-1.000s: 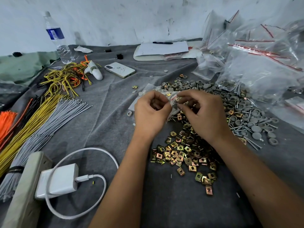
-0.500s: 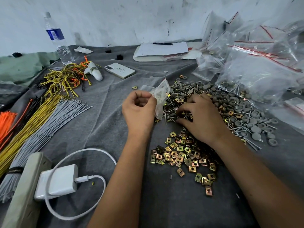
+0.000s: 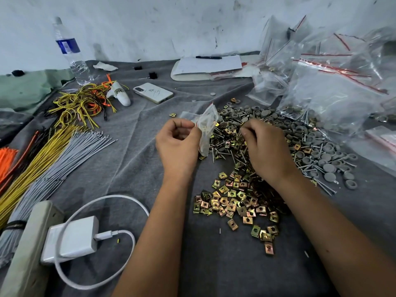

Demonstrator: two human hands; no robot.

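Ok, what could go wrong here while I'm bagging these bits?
The small bag hangs pinched at one edge by your left hand, so parts might spill out. Your right hand reaches where screws and gold clips mix, so a wrong part or a pricked finger seems possible.

Small bag (image 3: 206, 127): thin clear plastic film, glossy, creased; pinched in the left hand (image 3: 179, 144).
Clip nuts (image 3: 235, 202): plated metal, yellow-gold with pink tints, shiny; heaped just below the right hand (image 3: 267, 151).
Screws (image 3: 227, 144): bright bare metal, smooth shanks; between both hands.
Caps (image 3: 327, 168): grey, matt; plastic or rubber, cannot tell; right of the right hand.
Table cover (image 3: 150, 159): grey cloth, matt, wrinkled; under both hands.
Large bags (image 3: 334, 93): clear glossy plastic, crumpled; beyond the right hand.
Charger (image 3: 72, 239): white plastic, smooth; nearer than the left hand, to its left.
Wire bundle (image 3: 53, 168): grey plastic insulation, matt; well left of the left hand.
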